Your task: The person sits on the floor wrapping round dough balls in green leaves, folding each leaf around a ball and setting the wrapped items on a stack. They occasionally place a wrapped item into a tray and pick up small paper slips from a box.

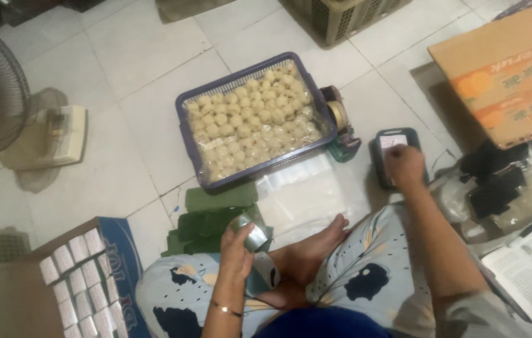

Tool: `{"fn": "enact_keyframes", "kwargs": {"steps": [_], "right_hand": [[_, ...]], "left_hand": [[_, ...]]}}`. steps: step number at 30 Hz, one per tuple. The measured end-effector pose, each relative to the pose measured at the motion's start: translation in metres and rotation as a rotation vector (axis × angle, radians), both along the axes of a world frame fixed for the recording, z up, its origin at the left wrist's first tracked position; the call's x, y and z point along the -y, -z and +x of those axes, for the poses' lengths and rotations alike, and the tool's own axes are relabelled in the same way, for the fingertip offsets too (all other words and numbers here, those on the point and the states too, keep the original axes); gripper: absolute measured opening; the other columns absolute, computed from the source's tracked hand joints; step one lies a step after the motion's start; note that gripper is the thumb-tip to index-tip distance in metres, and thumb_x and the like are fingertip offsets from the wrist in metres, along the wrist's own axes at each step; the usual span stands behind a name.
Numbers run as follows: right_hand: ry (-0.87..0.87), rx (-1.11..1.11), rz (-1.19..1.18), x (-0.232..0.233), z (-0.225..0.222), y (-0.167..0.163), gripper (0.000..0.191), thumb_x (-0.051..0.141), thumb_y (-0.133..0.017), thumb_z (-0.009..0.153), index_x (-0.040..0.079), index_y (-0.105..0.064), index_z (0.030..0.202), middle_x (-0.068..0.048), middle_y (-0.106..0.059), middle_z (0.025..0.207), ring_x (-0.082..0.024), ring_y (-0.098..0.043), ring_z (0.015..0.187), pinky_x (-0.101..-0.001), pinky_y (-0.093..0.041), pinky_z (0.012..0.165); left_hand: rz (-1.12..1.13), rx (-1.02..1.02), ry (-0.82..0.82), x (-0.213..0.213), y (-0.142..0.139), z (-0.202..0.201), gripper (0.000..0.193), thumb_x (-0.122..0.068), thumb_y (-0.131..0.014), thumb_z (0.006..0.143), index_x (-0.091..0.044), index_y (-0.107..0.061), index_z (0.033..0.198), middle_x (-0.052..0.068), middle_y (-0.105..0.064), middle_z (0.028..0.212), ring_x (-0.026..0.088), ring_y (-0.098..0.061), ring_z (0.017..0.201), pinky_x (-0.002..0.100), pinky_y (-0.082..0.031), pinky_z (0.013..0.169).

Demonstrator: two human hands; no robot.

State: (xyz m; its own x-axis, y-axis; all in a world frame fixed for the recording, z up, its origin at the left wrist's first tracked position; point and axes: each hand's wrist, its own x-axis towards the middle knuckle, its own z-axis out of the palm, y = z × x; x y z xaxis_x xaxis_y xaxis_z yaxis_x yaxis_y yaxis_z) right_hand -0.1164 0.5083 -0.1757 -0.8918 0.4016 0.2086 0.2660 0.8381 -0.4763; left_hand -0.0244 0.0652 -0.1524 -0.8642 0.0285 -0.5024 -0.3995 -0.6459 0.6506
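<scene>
You sit cross-legged on the tiled floor (122, 94). Your left hand (236, 247) holds a small metal cup (252, 230) above green folded leaves (212, 216). Your right hand (403, 166) rests on a dark scale (383, 156), beside a purple basket (250, 75) of pale balls (250, 119).

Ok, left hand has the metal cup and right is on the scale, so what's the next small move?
Probably set the small metal cup in the left hand onto the digital scale, once the right hand resting on it lifts clear.
</scene>
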Motion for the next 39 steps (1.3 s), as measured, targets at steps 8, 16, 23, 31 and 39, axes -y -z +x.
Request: {"fn": "enact_keyframes", "kwargs": {"steps": [8,16,23,31,39], "right_hand": [[0.264,0.299,-0.287,-0.017,0.001,0.000,0.033,0.027,-0.091,0.073,0.005,-0.070,0.087,-0.016,-0.075,0.080,-0.031,-0.074,0.070,-0.0425,-0.059,0.070],[0.279,0.259,-0.468,-0.024,0.003,0.000,0.025,0.015,-0.086,0.075,0.002,-0.075,0.094,-0.017,-0.076,0.084,-0.027,-0.075,0.070,-0.0386,-0.061,0.065],[0.308,0.224,-0.314,-0.027,0.008,0.001,0.021,0.020,-0.079,0.084,0.008,-0.082,0.102,-0.019,-0.077,0.084,-0.029,-0.075,0.073,-0.0368,-0.059,0.071],[0.209,0.033,-0.064,-0.018,0.025,-0.007,0.031,0.029,-0.087,0.082,0.003,-0.081,0.097,-0.021,-0.074,0.085,-0.034,-0.073,0.082,-0.0415,-0.057,0.081],[0.145,-0.004,-0.078,-0.008,0.026,-0.016,0.043,0.023,-0.088,0.071,0.006,-0.079,0.110,-0.018,-0.076,0.087,-0.031,-0.073,0.079,-0.0405,-0.057,0.079]], "left_hand": [[0.088,0.031,0.065,-0.026,-0.008,-0.008,0.040,0.000,-0.068,0.086,-0.002,-0.059,0.126,0.015,-0.069,0.115,0.026,-0.068,0.102,0.043,-0.059,0.089],[0.074,0.023,0.038,-0.022,-0.019,-0.006,0.043,0.000,-0.069,0.085,-0.001,-0.059,0.127,0.016,-0.068,0.114,0.026,-0.067,0.101,0.044,-0.060,0.090],[0.054,0.025,0.047,-0.018,-0.029,0.002,0.041,-0.002,-0.068,0.087,0.000,-0.059,0.126,0.017,-0.067,0.114,0.028,-0.069,0.105,0.052,-0.063,0.092],[-0.007,-0.045,0.046,-0.010,-0.039,0.012,0.049,-0.001,-0.066,0.087,-0.001,-0.053,0.134,0.019,-0.068,0.114,0.030,-0.070,0.101,0.047,-0.064,0.084],[0.024,-0.081,0.033,0.006,-0.046,0.026,0.049,0.000,-0.064,0.088,0.000,-0.052,0.135,0.019,-0.068,0.112,0.032,-0.070,0.099,0.047,-0.064,0.082]]}}
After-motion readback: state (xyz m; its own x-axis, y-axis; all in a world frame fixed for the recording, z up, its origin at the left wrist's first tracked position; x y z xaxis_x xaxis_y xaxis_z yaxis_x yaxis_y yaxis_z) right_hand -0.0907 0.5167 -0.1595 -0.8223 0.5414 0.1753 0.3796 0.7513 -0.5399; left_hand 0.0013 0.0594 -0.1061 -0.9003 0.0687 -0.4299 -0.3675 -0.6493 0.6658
